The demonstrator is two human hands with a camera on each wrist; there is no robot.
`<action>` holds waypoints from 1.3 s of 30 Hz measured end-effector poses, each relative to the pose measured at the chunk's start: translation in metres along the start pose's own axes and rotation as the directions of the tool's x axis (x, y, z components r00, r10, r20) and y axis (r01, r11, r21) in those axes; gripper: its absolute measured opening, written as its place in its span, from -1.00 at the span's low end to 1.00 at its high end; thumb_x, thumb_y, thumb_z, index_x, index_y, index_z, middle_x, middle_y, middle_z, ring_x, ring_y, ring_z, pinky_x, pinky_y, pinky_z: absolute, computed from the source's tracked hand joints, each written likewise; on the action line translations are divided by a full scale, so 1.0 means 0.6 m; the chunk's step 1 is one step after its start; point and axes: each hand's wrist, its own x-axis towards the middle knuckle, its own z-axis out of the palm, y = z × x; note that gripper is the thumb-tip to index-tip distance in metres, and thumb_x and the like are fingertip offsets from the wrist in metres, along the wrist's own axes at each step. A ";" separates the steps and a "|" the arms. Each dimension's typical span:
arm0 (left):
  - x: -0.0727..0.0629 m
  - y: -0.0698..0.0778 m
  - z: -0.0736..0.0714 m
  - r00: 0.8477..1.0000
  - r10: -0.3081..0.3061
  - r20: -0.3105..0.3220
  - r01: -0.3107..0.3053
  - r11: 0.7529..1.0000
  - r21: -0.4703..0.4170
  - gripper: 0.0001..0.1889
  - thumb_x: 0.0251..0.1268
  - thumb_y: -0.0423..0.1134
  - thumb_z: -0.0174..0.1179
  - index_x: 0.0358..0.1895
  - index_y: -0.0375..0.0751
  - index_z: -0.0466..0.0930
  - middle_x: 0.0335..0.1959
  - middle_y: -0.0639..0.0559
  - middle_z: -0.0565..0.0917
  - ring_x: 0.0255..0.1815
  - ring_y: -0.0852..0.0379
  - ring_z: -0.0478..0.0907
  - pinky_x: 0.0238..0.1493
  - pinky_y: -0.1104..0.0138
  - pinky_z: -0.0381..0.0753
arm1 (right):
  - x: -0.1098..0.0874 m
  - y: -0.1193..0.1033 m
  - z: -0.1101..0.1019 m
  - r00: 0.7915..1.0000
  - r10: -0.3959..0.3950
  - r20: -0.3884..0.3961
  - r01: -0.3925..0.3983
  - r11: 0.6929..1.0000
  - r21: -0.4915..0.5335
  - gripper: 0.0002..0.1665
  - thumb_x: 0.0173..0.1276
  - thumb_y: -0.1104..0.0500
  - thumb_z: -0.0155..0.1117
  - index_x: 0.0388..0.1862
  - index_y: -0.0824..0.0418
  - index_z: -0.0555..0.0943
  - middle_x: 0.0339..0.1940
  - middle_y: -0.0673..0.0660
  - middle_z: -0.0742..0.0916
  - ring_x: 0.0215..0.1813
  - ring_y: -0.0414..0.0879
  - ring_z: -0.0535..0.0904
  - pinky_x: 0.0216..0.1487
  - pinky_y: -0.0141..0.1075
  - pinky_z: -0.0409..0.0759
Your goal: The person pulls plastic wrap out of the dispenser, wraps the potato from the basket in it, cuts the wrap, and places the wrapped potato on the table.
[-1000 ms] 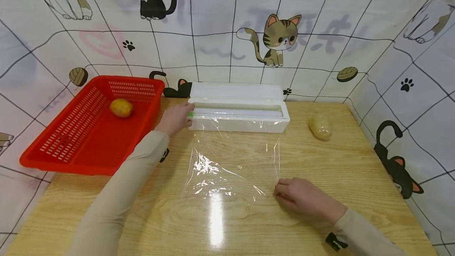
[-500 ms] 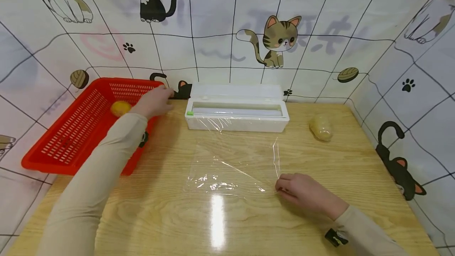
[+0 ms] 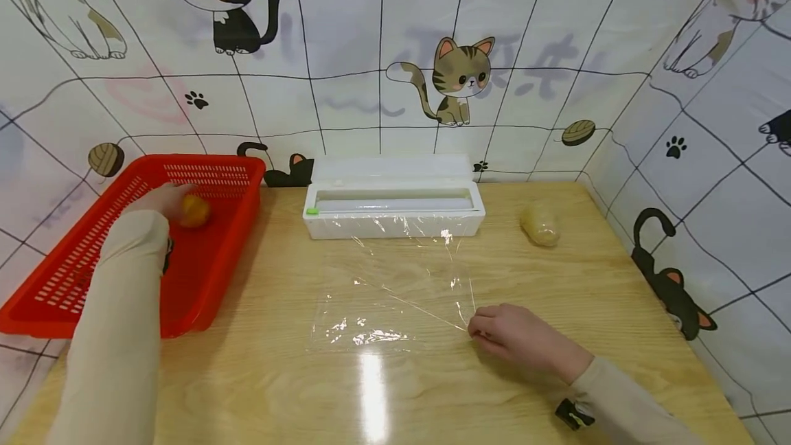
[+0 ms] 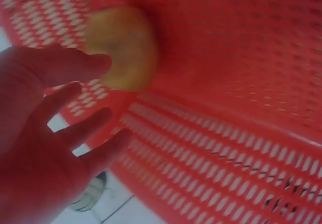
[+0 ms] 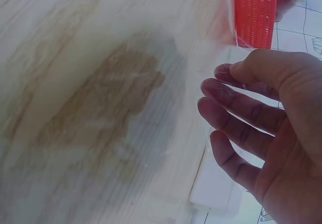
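Observation:
Inside the red basket (image 3: pixel 196 297), my left hand (image 3: pixel 154 202) is beside a rounded yellow piece of produce (image 3: pixel 195 211), whose exact kind I cannot tell. In the left wrist view the fingers are spread, and the thumb overlaps the produce (image 4: pixel 128 48); whether they touch is unclear. My right hand (image 3: pixel 516 336) pinches the near right corner of a clear sheet of cling film (image 3: pixel 383 314) between thumb and forefinger, its other fingers loosely bent in the right wrist view. The sheet runs back over the table to a white cling film box (image 3: pixel 395 228) with its lid up.
A yellow item wrapped in film (image 3: pixel 540 224) lies on the wooden table (image 3: pixel 278 390) at the back right. On the left end of the box's front edge sits a green slider (image 3: pixel 312 211). A wall covering with printed cats (image 3: pixel 460 81) borders the table behind and at the sides.
My left hand has left the green slider at the box's left end and moved left into the basket, beside the produce. My right hand keeps its pinch on the film corner.

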 end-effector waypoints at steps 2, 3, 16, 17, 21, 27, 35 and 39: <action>0.009 -0.019 0.020 1.000 -0.010 0.011 0.010 1.000 -0.013 -0.27 0.30 -0.23 0.16 0.45 -0.33 0.02 0.32 -0.59 0.04 0.18 -0.63 0.08 0.06 -0.41 0.21 | 0.000 0.000 0.000 1.000 0.001 0.001 -0.001 1.000 -0.004 -0.84 0.19 0.30 0.38 -0.37 0.07 0.57 -0.43 -0.18 0.55 -0.44 -0.37 0.38 -0.43 -0.43 0.45; 0.015 -0.025 0.030 1.000 -0.006 0.006 0.007 1.000 -0.015 -0.27 0.33 -0.17 0.15 0.46 -0.29 0.03 0.35 -0.56 0.02 0.19 -0.65 0.07 0.06 -0.42 0.20 | -0.001 0.000 -0.001 1.000 0.001 -0.001 -0.001 1.000 -0.005 -0.84 0.18 0.30 0.38 -0.38 0.07 0.57 -0.43 -0.18 0.55 -0.44 -0.37 0.39 -0.43 -0.43 0.45; -0.008 -0.040 0.052 0.949 0.084 -0.305 -0.045 0.990 0.131 -0.30 0.08 -0.19 0.42 0.30 -0.19 0.31 -0.06 -0.50 0.20 -0.21 -0.42 0.31 -0.41 -0.16 0.49 | -0.005 -0.001 0.015 1.000 -0.008 -0.020 0.009 0.999 0.037 -0.82 0.17 0.32 0.38 -0.34 0.06 0.60 -0.38 -0.16 0.61 -0.39 -0.36 0.47 -0.42 -0.41 0.48; -0.015 -0.031 0.041 0.940 0.090 -0.328 -0.059 0.993 0.101 -0.28 0.05 -0.19 0.43 0.29 -0.19 0.31 -0.07 -0.49 0.18 -0.25 -0.40 0.33 -0.45 -0.12 0.49 | -0.005 -0.001 0.016 1.000 0.003 -0.018 -0.002 0.999 0.042 -0.81 0.17 0.32 0.38 -0.34 0.06 0.60 -0.38 -0.16 0.61 -0.39 -0.37 0.46 -0.42 -0.42 0.48; -0.050 0.038 -0.002 0.898 0.154 -0.411 -0.145 0.988 0.054 -0.30 0.08 -0.17 0.39 0.32 -0.14 0.32 -0.02 -0.43 0.16 -0.25 -0.36 0.35 -0.43 -0.08 0.54 | -0.003 0.001 0.013 0.998 0.055 0.007 -0.056 0.997 0.062 -0.85 0.21 0.31 0.35 -0.32 0.08 0.60 -0.35 -0.16 0.61 -0.39 -0.39 0.44 -0.40 -0.41 0.49; -0.113 0.196 -0.024 0.839 0.331 -0.432 -0.282 0.943 0.175 -0.34 0.11 -0.18 0.36 0.33 -0.05 0.36 0.11 -0.33 0.23 -0.03 -0.32 0.29 -0.33 -0.11 0.59 | 0.006 0.008 0.011 0.998 0.057 0.006 -0.057 0.997 0.051 -0.86 0.24 0.30 0.32 -0.32 0.05 0.59 -0.35 -0.18 0.60 -0.41 -0.37 0.42 -0.40 -0.39 0.50; -0.141 0.368 0.077 0.775 0.583 -0.243 -0.510 0.804 0.305 -0.35 0.10 -0.02 0.41 0.28 -0.04 0.42 -0.04 -0.15 0.42 -0.17 -0.09 0.42 -0.40 0.17 0.61 | 0.008 0.015 0.014 0.998 0.059 -0.021 -0.058 0.998 0.037 -0.86 0.24 0.29 0.34 -0.31 0.05 0.61 -0.33 -0.16 0.62 -0.37 -0.33 0.50 -0.38 -0.33 0.54; -0.126 0.421 0.166 0.746 0.644 -0.167 -0.582 0.753 0.305 -0.37 0.10 0.07 0.39 0.23 -0.05 0.44 -0.11 -0.12 0.44 -0.29 -0.02 0.43 -0.44 0.25 0.55 | 0.012 0.014 0.017 0.999 0.035 -0.024 -0.034 0.998 0.047 -0.83 0.21 0.33 0.35 -0.31 0.08 0.60 -0.33 -0.14 0.63 -0.35 -0.33 0.51 -0.35 -0.33 0.54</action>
